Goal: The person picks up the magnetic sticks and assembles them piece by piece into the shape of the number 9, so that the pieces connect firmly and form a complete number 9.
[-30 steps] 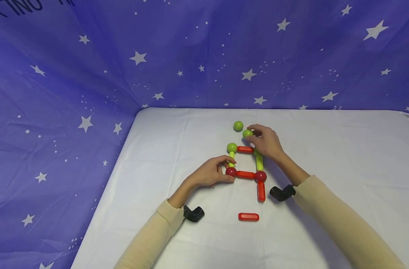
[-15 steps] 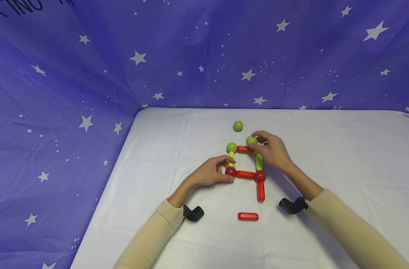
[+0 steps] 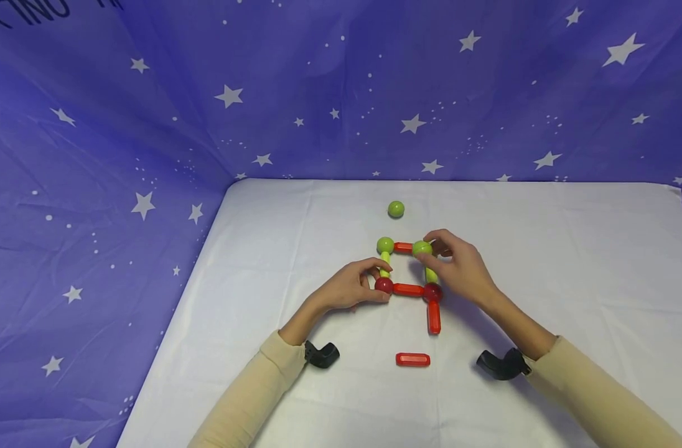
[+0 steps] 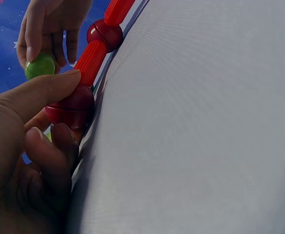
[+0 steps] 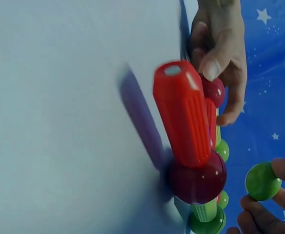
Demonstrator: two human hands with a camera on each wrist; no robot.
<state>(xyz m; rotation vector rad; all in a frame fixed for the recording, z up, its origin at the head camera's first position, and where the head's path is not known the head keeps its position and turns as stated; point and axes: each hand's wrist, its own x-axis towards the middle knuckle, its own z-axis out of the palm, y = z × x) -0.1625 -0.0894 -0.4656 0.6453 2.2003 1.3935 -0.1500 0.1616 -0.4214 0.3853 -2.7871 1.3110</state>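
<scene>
Magnetic rods and balls form a square on the table. My left hand [image 3: 348, 286] holds its near-left dark red ball [image 3: 383, 285], thumb and fingers around it. With thumb and fingertips my right hand [image 3: 463, 267] pinches a green ball [image 5: 263, 181]. In the right wrist view this ball is apart from the square, above its far-right green ball [image 5: 208, 223]; in the head view it hides that corner. Another green ball [image 3: 385, 245] makes the far-left corner. From the near-right dark red ball [image 3: 432, 292] a red rod [image 3: 434, 318] sticks out, its free end raised off the table.
A loose green ball [image 3: 396, 209] lies beyond the square. A loose red rod [image 3: 412, 359] lies nearer the front of the white-covered table [image 3: 296, 236]. Blue starred cloth [image 3: 341, 81] hangs behind and at the left. A black wrist camera [image 3: 503, 364] juts from each sleeve.
My right hand has carried the green ball from beside the loose one toward me and slightly right, over the far-right corner. The left hand has stayed on the dark red ball.
</scene>
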